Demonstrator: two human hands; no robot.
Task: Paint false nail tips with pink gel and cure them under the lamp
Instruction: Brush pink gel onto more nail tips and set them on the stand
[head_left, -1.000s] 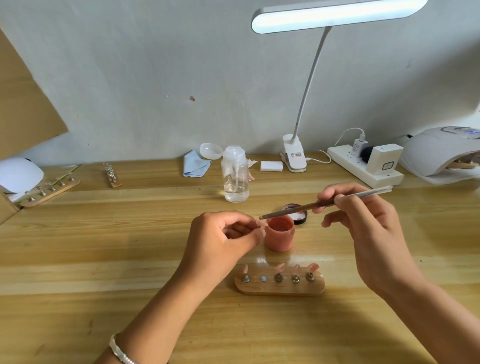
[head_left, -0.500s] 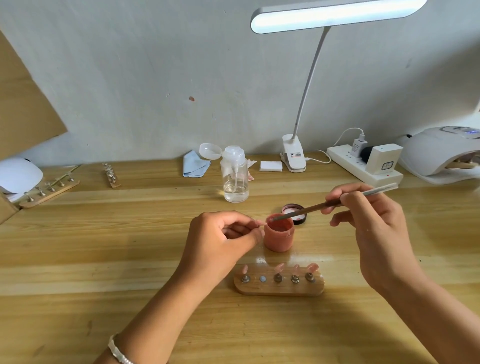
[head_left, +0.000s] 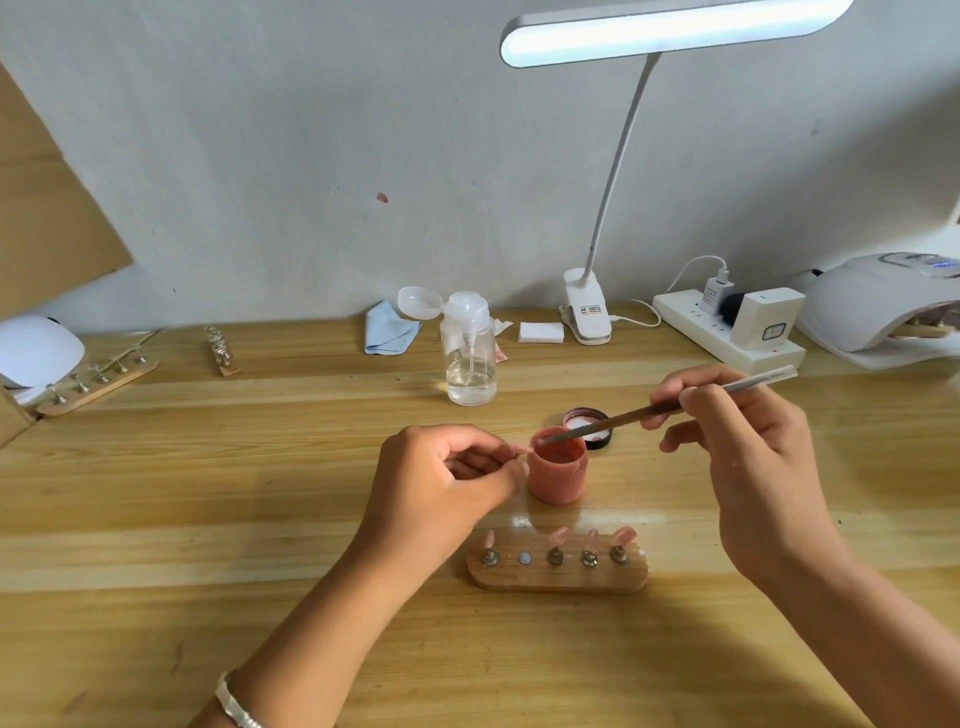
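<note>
My left hand (head_left: 441, 483) pinches a small nail tip (head_left: 521, 451) just left of the open pink gel jar (head_left: 558, 473). My right hand (head_left: 737, 447) grips a thin brush (head_left: 623, 415), and its tip rests at the jar's rim. The jar's black lid (head_left: 589, 423) lies behind it. In front of the jar, a wooden holder (head_left: 558, 571) carries several pink nail tips on pegs; one peg spot is bare. A white curing lamp (head_left: 883, 306) sits at the far right.
A clear pump bottle (head_left: 470, 358), a blue cloth (head_left: 387, 332) and a white pad (head_left: 540, 331) stand at the back. The clip desk lamp (head_left: 587, 317) and power strip (head_left: 727, 338) are right of them. Two more nail holders (head_left: 96, 387) (head_left: 221, 351) and another white lamp (head_left: 36, 348) lie at the left.
My right hand has drawn the brush rightward, away from the nail tip, and lowered its tip to the gel jar's rim. My left hand has stayed in place.
</note>
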